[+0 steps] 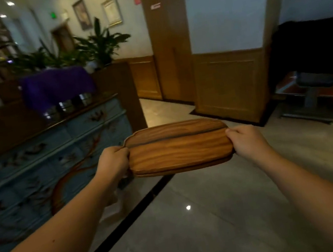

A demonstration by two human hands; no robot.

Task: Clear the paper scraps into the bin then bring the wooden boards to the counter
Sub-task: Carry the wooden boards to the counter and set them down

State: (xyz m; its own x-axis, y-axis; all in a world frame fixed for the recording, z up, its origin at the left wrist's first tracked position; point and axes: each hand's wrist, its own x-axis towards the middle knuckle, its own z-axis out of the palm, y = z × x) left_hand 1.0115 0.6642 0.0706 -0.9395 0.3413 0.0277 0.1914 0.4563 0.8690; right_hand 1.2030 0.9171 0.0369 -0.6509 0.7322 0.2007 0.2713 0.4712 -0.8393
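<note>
A stack of oval wooden boards (pixel 178 147), brown with a dark grain stripe, is held level in the air in front of me above the tiled floor. My left hand (pixel 113 161) grips the stack's left end. My right hand (pixel 245 140) grips its right end. At least two boards show at the stack's front edge. No paper scraps or bin are in view.
A blue painted sideboard (pixel 42 158) with a dark top runs along the left, carrying metal containers under a purple cloth (pixel 56 86) and potted plants (pixel 100 42). Wood-panelled pillars (pixel 229 85) stand ahead. A low table (pixel 312 89) sits at right. Glossy floor (pixel 197 219) lies below.
</note>
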